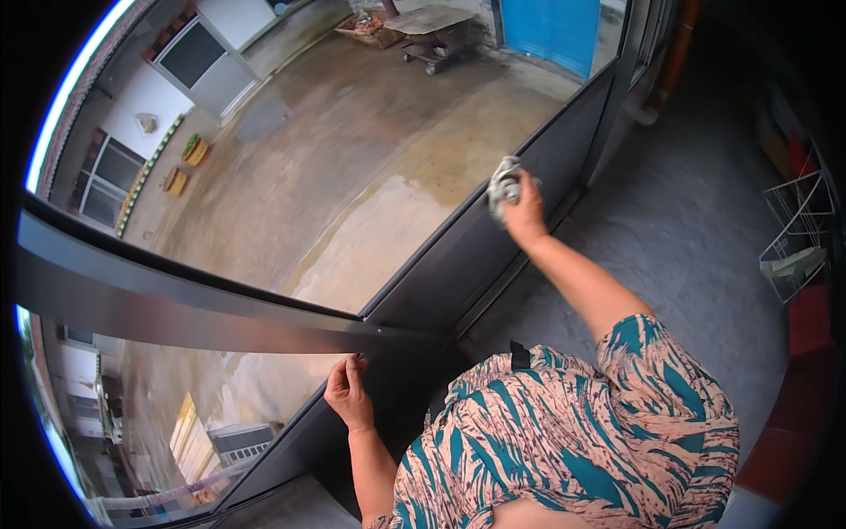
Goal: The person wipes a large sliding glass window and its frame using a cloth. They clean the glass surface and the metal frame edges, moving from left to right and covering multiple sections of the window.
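Note:
A crumpled grey-white cloth [505, 189] is bunched in my right hand [526, 210], whose fingers are wrapped round it. It lies at the dark ledge along the bottom of the large glass pane [352, 194]. My left hand [351, 394] is raised beside the grey metal frame post [220, 304], close to its lower end. Its thumb and fingers are pressed together near the frame's edge; whatever is between them, if anything, is hidden. Below the glass runs a dark grey panel [441, 264].
Smooth grey floor [679, 229] lies to my right, with a white wire rack [797, 234] at its far side. Through the glass appear a wet concrete yard [291, 167], potted plants [196, 150], a cart [432, 35] and a blue door [551, 31].

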{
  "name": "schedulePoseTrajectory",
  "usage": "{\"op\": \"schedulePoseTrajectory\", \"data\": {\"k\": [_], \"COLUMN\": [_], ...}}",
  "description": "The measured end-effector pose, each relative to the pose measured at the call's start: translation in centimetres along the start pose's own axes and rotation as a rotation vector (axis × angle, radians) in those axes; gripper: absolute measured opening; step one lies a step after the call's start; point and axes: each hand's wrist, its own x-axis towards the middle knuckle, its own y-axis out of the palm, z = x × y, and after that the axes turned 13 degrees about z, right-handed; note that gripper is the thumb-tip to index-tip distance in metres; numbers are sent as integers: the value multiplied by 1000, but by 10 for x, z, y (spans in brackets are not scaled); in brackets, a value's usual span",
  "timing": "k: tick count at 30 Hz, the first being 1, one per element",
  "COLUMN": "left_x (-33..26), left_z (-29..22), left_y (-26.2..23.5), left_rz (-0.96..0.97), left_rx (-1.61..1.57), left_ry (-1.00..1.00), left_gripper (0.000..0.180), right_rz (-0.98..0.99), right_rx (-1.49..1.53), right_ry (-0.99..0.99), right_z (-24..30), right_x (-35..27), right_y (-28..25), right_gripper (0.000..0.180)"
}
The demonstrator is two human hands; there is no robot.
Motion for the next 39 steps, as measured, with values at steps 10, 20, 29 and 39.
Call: {"op": "schedulePoseTrajectory", "data": {"k": [10,20,29,39], "left_x": [-2,-17,-63,-123], "left_z": [-1,-8,-13,21], "left_y": [-25,-55,-93,-141], "left_rz": [0,25,-6,-160], "left_rx": [74,135,329,455], "left_ry": [-3,-21,-108,-34], "left_gripper": [20,18,29,22], "right_rz": [599,231,-226,-673], "right_rx": [489,826,403,345], "right_ry": [43,386,389,329], "right_z": [140,92,18,-22], "right_x": [-135,-60,6,40], "right_y": [80,28,-37,-100], "right_gripper": [42,47,46,42]}}
